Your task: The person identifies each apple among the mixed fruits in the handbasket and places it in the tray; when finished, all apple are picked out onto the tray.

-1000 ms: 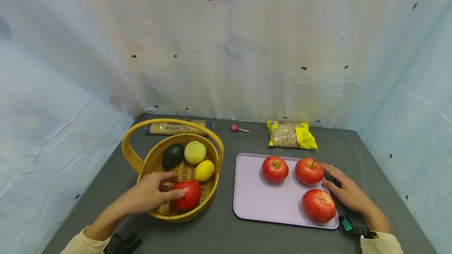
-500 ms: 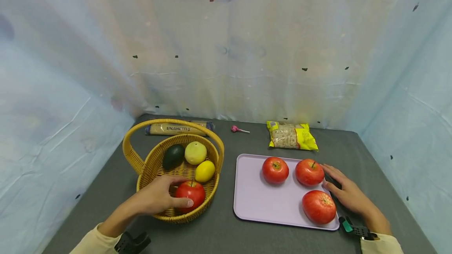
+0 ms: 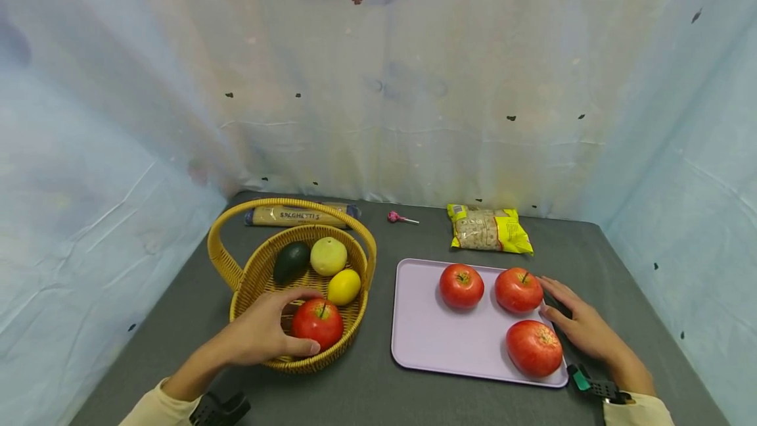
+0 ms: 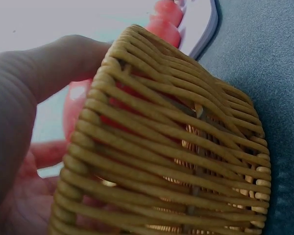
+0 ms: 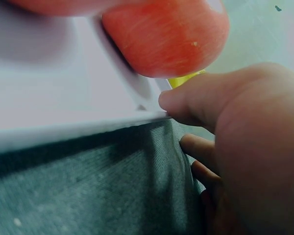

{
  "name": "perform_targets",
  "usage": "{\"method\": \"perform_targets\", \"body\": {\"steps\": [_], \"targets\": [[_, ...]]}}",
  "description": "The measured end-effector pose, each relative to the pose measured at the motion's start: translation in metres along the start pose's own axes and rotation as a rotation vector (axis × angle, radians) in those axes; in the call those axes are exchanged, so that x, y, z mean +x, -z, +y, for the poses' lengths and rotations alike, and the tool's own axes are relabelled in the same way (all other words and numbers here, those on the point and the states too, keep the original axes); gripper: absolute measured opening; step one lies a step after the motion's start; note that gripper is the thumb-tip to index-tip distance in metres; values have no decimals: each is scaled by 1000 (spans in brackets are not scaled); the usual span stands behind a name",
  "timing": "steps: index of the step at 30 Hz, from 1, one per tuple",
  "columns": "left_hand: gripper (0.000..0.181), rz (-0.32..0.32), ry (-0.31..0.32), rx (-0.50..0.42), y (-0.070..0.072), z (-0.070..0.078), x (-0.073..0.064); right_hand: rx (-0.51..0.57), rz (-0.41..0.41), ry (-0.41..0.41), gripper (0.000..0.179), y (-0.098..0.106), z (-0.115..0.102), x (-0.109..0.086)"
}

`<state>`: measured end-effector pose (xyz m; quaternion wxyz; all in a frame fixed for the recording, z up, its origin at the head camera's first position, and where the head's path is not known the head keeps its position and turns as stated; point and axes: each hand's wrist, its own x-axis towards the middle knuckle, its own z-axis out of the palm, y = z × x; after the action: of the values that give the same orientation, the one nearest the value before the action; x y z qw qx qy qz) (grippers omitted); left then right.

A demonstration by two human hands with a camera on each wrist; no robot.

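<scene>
In the head view a yellow wicker basket [image 3: 254,275] stands on the left. My left hand [image 3: 263,327] reaches over its near rim, thumb and fingers curled round a red apple [image 3: 319,324] inside. In the left wrist view the basket's woven side hides most of that apple. Behind it lie a dark avocado [image 3: 292,262], a pale green round fruit [image 3: 328,256] and a lemon [image 3: 344,287]. My right hand [image 3: 585,327] rests by the right edge of a lilac tray [image 3: 434,350], its thumb on the rim in the right wrist view, fingers loosely extended.
Three red apples sit on the tray: one left of centre [image 3: 461,286], one at the back right [image 3: 518,290], one at the front right [image 3: 534,348]. Along the table's back lie a spaghetti pack [image 3: 296,216], a pink lollipop [image 3: 395,217] and a yellow snack bag [image 3: 481,229].
My left hand has shifted right and its fingers have come round the basket apple. That apple has turned, so its stem now shows. My right hand keeps its place by the tray.
</scene>
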<state>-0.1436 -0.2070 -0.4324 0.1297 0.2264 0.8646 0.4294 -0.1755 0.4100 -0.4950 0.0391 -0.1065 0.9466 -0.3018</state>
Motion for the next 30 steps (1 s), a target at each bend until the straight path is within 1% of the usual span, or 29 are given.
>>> {"method": "perform_targets", "body": {"steps": [4, 9, 12, 15, 19, 21, 25, 27, 30], "targets": [[74, 42, -61, -61, 0, 0, -3, -2, 5, -7, 68, 0, -1, 0], [70, 103, -127, -90, 0, 3, -4, -5, 8, -8, 67, -1, -1, 1], [71, 126, -162, -108, 1, 8, -4, -4, 8, -12, 68, -1, 0, 1], [74, 139, -178, -123, 1, 15, -4, -4, 5, -15, 68, -1, 0, 1], [76, 137, -212, -128, 1, 27, -3, -6, 1, -19, 68, -1, -1, 0], [75, 130, -243, -128, 0, 33, -1, -5, -1, -21, 68, -1, -1, 0], [75, 104, -315, -138, -3, 44, 4, -3, 0, -18, 68, -1, -1, -1], [75, 91, -339, -139, -6, 50, 6, -1, 3, -16, 68, -1, -1, -1], [76, 64, -356, -151, -10, 60, 10, 2, 8, -14, 68, -2, -1, -1]]}}
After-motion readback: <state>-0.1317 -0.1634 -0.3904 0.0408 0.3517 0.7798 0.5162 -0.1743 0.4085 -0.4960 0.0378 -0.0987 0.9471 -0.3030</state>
